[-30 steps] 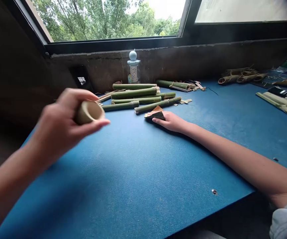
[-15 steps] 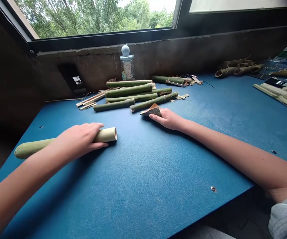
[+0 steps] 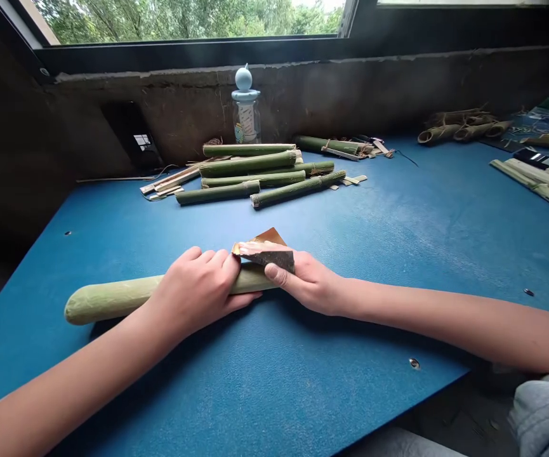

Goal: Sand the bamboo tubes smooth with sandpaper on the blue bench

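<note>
A pale green bamboo tube (image 3: 117, 297) lies across the blue table, its rounded end to the left. My left hand (image 3: 200, 282) is closed over its middle from above. At the tube's right end, my right hand (image 3: 310, 279) grips a folded piece of sandpaper (image 3: 271, 251), dark on one face and orange-brown on the other. The sandpaper sits over the top of the tube, close to my left fingers. The tube's cut right end is hidden behind my right hand and the sandpaper.
Several green bamboo pieces (image 3: 255, 179) lie on the table (image 3: 236, 387) toward the wall, beside split strips (image 3: 172, 181). Behind them stands a clear bottle with a blue top (image 3: 245, 105). More bamboo tubes (image 3: 462, 132) and flat strips (image 3: 535, 184) lie far right.
My left hand has moved right with the bamboo tube. My right hand has brought the sandpaper left and nearer, from beside the green pieces onto the tube's right end.
</note>
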The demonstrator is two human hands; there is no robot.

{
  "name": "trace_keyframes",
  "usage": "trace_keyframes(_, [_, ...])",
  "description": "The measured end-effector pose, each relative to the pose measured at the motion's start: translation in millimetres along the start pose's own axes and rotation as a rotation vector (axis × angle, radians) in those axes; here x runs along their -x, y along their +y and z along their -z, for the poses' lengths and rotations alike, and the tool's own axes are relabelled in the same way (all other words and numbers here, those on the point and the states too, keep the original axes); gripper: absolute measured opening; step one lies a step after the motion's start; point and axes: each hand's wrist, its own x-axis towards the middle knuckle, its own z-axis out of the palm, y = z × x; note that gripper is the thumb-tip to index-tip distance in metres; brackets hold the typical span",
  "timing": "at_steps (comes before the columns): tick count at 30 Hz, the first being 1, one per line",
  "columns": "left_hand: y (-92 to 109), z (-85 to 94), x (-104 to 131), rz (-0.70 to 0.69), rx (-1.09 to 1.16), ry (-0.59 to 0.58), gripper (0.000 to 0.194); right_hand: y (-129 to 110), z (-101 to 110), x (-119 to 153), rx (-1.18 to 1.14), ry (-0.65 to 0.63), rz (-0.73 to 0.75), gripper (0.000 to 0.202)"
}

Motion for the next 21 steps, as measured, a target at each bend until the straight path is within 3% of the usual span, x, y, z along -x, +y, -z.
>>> trace_keyframes(3, [-8.4, -0.8, -5.9, 0.027, 0.070, -0.089, 0.059, 5.3, 0.2, -0.5, 0.150, -0.045, 0.113, 0.046])
trace_keyframes(7, [-13.3, 0.9, -15.2, 0.050, 0.227, -0.247, 0.047, 8.9, 3.7, 1.4, 0.411, -0.113, 0.219, 0.047])
trace_keyframes(10, [-15.6, 4.2, -9.1, 0.068, 0.181, -0.243, 0.052, 9.1, 5.0, 1.4, 0.488, -0.134, 0.260, 0.047])
trace_keyframes(14, [-19.7, 8.4, 17.9, 0.155, -0.157, -0.186, 0.070, 14.5, 7.6, -6.8, 0.371, -0.041, 0.133, 0.044])
trace_keyframes(18, [-25.2, 3.3, 31.5, 0.204, -0.259, -0.165, 0.063, 19.9, 8.9, -16.7, 0.233, 0.071, -0.162, 0.045])
trace_keyframes(21, [-33.2, -4.1, 26.0, 0.119, -0.203, -0.112, 0.061, 21.2, 9.1, -20.8, 0.222, 0.058, -0.110, 0.044])
